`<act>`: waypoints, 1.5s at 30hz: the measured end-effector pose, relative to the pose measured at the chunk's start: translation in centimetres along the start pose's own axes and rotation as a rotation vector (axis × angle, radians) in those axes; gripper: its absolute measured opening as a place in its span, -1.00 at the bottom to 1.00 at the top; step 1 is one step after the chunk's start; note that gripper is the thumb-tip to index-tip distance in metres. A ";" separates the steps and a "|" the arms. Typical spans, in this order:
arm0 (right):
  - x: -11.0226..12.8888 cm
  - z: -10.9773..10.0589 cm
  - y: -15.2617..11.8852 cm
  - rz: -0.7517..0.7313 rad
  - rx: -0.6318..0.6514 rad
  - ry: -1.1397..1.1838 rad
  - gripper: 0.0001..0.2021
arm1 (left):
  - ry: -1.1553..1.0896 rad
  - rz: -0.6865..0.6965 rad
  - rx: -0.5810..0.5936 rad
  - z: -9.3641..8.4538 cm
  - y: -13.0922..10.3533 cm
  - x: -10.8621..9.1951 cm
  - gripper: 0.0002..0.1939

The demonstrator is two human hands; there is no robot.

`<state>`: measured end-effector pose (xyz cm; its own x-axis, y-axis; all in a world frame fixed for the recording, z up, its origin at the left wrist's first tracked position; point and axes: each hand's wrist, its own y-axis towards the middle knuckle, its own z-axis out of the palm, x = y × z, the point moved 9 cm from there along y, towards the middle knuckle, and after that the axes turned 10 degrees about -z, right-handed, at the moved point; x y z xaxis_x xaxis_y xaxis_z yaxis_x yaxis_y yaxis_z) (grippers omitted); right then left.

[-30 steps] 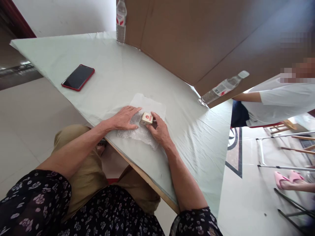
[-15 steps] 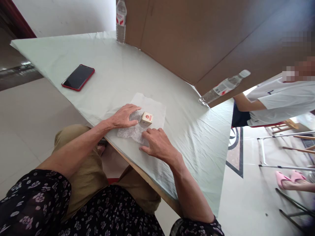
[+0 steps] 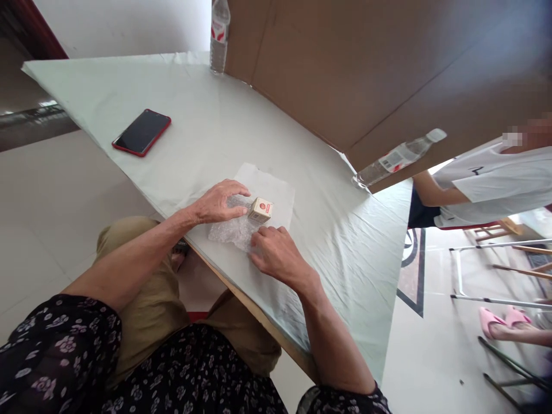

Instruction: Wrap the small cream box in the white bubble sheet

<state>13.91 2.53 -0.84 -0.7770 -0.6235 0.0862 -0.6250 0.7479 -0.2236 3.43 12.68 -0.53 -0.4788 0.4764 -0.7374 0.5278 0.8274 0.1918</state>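
A small cream box [image 3: 261,210] with red print rests on a piece of clear bubble wrap [image 3: 226,231], which lies over a white sheet [image 3: 278,192] on the table. My left hand [image 3: 219,202] is to the left of the box, thumb and fingers apart, the thumb tip close to the box's left side; I cannot tell if they touch. Just in front of the box, my right hand [image 3: 278,253] has its fingers curled and thumb drawn in at the near right edge of the bubble wrap, seemingly pinching it. The fingertips are partly hidden.
A phone in a red case [image 3: 142,132] lies on the pale tablecloth [image 3: 194,115] at left. A brown cardboard panel [image 3: 310,69] stands along the far side, with one water bottle [image 3: 219,43] at its left end and another bottle [image 3: 399,158] at right. Beyond sits a person in white [image 3: 504,184].
My right thumb has drawn in toward its curled fingers at the bubble wrap's edge. The box looks slightly turned. My left hand stays beside it, and the whole view has shifted a little.
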 end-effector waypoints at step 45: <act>-11.3 -0.4 -0.8 0.314 -0.855 0.647 -0.82 | -0.316 -0.255 -0.031 3.1 2.2 -0.2 -0.76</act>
<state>23.14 9.02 -1.26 -0.6465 -0.3298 0.6880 -0.0468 0.9172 0.3957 6.79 13.49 -1.98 -0.3501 0.1436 -0.9256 0.3961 0.9182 -0.0074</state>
